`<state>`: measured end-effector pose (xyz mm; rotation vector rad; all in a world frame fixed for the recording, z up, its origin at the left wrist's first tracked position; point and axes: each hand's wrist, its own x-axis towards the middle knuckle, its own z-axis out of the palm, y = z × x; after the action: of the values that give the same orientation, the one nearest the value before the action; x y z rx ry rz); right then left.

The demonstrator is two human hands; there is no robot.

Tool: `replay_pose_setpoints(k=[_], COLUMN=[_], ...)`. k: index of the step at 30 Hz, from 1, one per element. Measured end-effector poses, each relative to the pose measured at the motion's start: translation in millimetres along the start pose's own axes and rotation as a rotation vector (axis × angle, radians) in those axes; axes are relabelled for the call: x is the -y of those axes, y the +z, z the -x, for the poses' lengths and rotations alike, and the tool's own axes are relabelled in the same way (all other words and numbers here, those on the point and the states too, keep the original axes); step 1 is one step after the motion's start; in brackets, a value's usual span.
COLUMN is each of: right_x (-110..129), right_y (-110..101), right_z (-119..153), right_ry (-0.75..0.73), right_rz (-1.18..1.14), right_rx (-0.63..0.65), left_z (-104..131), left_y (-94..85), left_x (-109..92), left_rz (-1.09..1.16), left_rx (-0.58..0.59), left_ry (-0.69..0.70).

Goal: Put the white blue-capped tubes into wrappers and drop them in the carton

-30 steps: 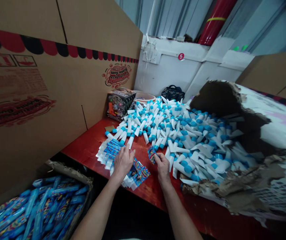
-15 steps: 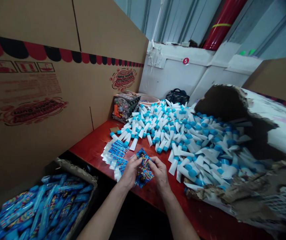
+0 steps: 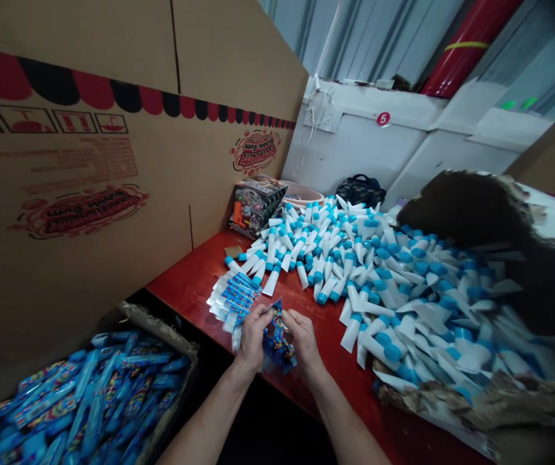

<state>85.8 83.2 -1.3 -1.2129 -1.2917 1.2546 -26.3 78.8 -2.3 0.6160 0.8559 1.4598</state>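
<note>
- Drawn together since a second ago, left hand point(image 3: 254, 336) and right hand point(image 3: 302, 337) angle inward, each grip clamped on a blue packet point(image 3: 276, 320) over the tabletop point(image 3: 326, 332).
- Carton point(image 3: 112, 278) reads "Toothpaste Bubble Gum", upside down.
- Red disc point(image 3: 383, 119) beyond: "5".

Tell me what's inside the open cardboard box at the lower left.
The box holds a heap of blue packets with colourful print. Its bottom and anything beneath the top layer are covered, and the frame cuts off its near side.

2 bare forearms point(image 3: 212, 416) angled inward; left grip point(image 3: 252, 337) and right grip point(image 3: 303, 341) near each other, both pinching
</note>
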Motion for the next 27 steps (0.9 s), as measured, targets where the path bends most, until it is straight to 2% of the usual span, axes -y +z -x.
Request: replay_pose_setpoints(k=[3,6,9,12,14,19,21,25,27], right_x=[7,14,14,8,3,2,5,12,14], right_y=[7,12,20,30,34,26,22,21,19], right_z=[-14,-42,-75,-96,-101,-85,-70,-34,-21], right_ry=[-0.016,-0.115,-0.115,-0.034,-0.024,-0.044,-0.068,-0.112,-0.104], right_rz=[0.134,0.457,0.878,1.243,1.289,1.239,0.987,0.307,0.150], right_rx=[0.100,-0.055,-0.237,-0.254,-0.231,-0.216,-0.169,0.095,0.150], left_z=[-7,-14,-19,-19,-18,-14,-12,-6,-3], left_y=[-6.1,-14.5,-23.4,-31.4,-36.2,-39.9,-35.5,-22.1,-18.1], left_x=[-6,-12,-15,-18,-20,-27,-26,-21,-19], left_rz=[0.074,0.146,0.207,0.294,0.368,0.364,0.311,0.226,0.186], left_rx=[-0.141,-0.251,-0.254,-0.217,-0.188,-0.131,-0.140,-0.131,-0.067], left_ry=[-0.015,-0.030,-0.022,-0.022,-0.032,-0.020,0.011,0.026,-0.012])
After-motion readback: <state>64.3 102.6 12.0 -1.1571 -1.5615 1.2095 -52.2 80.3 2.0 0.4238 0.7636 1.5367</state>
